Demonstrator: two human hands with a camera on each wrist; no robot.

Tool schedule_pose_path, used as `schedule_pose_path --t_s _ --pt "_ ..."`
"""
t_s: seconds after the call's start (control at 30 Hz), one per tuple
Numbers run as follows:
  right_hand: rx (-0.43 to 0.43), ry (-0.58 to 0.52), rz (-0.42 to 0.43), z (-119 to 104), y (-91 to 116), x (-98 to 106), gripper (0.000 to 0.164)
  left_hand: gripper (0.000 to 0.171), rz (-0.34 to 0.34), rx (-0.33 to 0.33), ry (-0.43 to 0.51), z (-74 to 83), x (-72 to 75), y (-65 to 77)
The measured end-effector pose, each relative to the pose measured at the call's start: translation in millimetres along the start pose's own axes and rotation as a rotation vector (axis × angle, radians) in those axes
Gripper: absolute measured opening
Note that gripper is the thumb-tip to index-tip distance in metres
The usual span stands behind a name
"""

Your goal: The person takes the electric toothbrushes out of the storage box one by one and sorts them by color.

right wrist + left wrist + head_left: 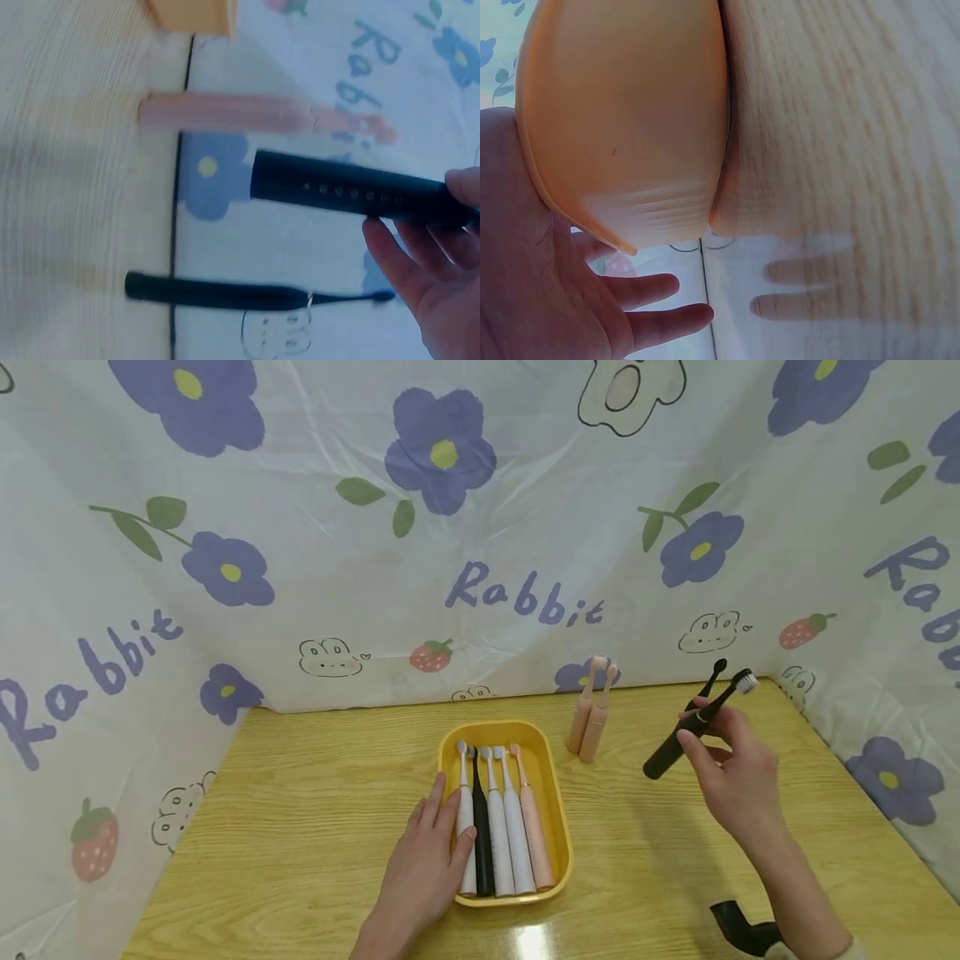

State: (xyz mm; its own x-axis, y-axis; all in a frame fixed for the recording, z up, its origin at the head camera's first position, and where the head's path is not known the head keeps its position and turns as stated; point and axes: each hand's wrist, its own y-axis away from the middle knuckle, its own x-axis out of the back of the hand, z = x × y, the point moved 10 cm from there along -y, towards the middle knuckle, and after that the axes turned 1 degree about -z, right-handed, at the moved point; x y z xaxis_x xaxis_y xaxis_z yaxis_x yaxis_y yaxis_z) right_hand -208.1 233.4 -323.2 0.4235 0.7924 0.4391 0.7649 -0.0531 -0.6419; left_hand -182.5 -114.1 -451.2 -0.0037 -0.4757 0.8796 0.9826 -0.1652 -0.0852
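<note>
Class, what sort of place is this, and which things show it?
Probably a makeshift tabletop booth: patterned fabric encloses three sides of a wood-grain table, where a yellow tray holds toothbrushes.

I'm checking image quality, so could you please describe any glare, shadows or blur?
Head view: glare on the table in front of the tray, soft shadow left of the right forearm; left wrist view: two fingers of the left hand mirrored on the table; right wrist view: a standing pink toothbrush blurred.
</note>
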Motion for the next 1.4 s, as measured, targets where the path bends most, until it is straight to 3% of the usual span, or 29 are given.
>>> schedule_pose_path --t_s 0.27,0.63,0.9,1.4 --pt "-0.108 0.196 0.096 45.4 1.9 19.8 0.040 0.056 0.007 0.007 0.002 -1.9 -1.4 -0.6" --pt "-0.202 0.175 0.117 96.0 6.6 7.5 0.036 0.055 -0.001 0.006 0.017 -1.6 0.8 0.8" --pt "-0.259 0.171 0.067 110.9 7.7 -3.6 0.040 0.055 -0.012 0.006 0.029 -0.9 0.9 1.6" --pt "-0.305 0.174 0.059 119.1 7.9 -8.5 0.040 0.056 -0.010 0.006 0.018 -0.8 -0.9 0.6"
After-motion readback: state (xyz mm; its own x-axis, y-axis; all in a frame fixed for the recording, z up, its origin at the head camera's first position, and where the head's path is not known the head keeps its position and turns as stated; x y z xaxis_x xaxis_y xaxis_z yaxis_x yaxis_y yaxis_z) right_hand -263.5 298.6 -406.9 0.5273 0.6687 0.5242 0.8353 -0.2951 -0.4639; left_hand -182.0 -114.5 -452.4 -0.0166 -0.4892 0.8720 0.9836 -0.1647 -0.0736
